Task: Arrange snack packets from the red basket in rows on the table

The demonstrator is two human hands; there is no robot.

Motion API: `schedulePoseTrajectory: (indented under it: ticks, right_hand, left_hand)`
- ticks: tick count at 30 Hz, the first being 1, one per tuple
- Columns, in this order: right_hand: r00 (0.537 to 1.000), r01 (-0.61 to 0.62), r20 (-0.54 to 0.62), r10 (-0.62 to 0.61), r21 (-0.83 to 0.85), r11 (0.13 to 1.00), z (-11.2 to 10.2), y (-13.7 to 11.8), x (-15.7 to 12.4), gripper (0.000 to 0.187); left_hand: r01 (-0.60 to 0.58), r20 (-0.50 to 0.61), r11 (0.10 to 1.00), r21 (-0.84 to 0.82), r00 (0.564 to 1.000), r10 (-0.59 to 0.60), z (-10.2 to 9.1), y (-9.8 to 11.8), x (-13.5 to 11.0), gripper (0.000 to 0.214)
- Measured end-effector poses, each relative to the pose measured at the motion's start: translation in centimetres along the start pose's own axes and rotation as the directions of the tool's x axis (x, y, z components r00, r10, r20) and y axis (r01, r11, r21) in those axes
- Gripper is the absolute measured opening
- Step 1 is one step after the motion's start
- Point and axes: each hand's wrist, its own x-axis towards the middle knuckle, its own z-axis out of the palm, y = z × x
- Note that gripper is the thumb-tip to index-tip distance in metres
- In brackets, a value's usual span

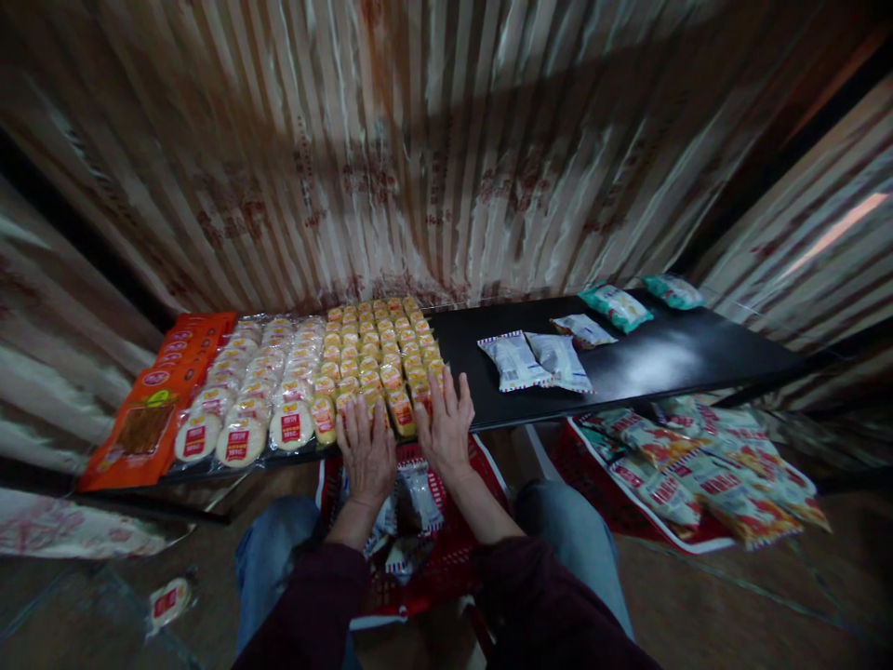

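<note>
Rows of small yellow-wrapped snack cakes (pixel 369 349) cover part of the black shelf (pixel 460 409). My left hand (pixel 366 451) lies on the front ends of the middle rows, fingers stretched out. At the front right corner of the same block, my right hand (pixel 446 423) rests with its fingers spread against the last row. Neither hand grips a packet. To the left stand rows of round white crackers (pixel 241 442) in clear wrap. Below my hands, between my knees, a red basket (pixel 481 540) holds several silver-white snack bags (pixel 419 498).
Orange packets (pixel 143 433) overlap at the shelf's left end. Silver bags (pixel 516 361) and green bags (pixel 615 307) lie on the right side. Another red basket (pixel 593 479), full of chip bags (pixel 726 484), stands at right. One wrapped cracker (pixel 169 603) lies on the floor.
</note>
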Motion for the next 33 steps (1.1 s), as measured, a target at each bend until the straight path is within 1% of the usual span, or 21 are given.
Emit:
schedulePoseTrajectory:
  ticks: [3, 5, 7, 10, 13, 17, 20, 25, 30, 33]
  right_hand:
    - [0.997, -0.011, 0.07, 0.018, -0.095, 0.995, 0.4, 0.1, 1.4, 0.059]
    - [0.994, -0.002, 0.107, 0.016, -0.13, 0.992, 0.9, 0.0, 1.8, 0.063]
    - [0.992, -0.005, 0.121, 0.023, -0.149, 0.989, 1.5, -0.2, 1.8, 0.064]
    - [0.995, -0.036, 0.092, 0.051, -0.157, 0.987, 2.3, -0.4, 1.5, 0.062]
    - [0.997, -0.064, 0.029, 0.069, -0.145, 0.987, 2.8, -0.4, 1.4, 0.06]
    - [0.998, -0.059, -0.013, 0.058, -0.122, 0.991, 3.0, -0.2, 1.4, 0.058]
    - [0.998, -0.055, -0.016, 0.054, -0.115, 0.992, 3.0, -0.2, 1.4, 0.057]
    - [0.999, -0.046, -0.007, 0.045, -0.12, 0.992, 2.9, -0.2, 1.3, 0.058]
    - [0.999, 0.031, 0.023, -0.028, -0.127, 0.991, 2.9, 0.2, 1.1, 0.064]
    - [0.998, 0.044, 0.043, -0.038, -0.148, 0.988, 2.7, 0.2, 1.0, 0.066]
  left_hand:
    - [-0.001, 0.029, 1.0, -0.005, 1.0, 0.001, 0.0, 0.1, 0.1, 0.057]
    - [-0.006, 0.042, 1.0, -0.009, 0.999, 0.007, 0.1, 0.1, 0.1, 0.059]
    - [-0.016, 0.043, 1.0, -0.007, 0.999, 0.017, 0.1, 0.1, 0.2, 0.06]
    - [-0.045, 0.033, 0.999, -0.012, 0.998, 0.046, 0.1, 0.0, 0.3, 0.064]
    - [-0.067, 0.02, 0.997, -0.037, 0.998, 0.068, 0.0, -0.2, 0.5, 0.067]
    - [-0.079, 0.006, 0.995, -0.059, 0.997, 0.08, -0.1, -0.4, 0.5, 0.067]
    - [-0.106, 0.014, 0.992, -0.071, 0.994, 0.107, -0.2, -0.7, 0.6, 0.066]
    - [-0.12, 0.018, 0.991, -0.059, 0.992, 0.121, -0.4, -0.8, 1.0, 0.058]
    - [-0.078, -0.012, 0.995, -0.06, 0.997, 0.077, -0.2, -0.4, 1.1, 0.051]
    - [-0.057, -0.012, 0.995, -0.076, 0.998, 0.056, 0.0, -0.3, 0.9, 0.052]
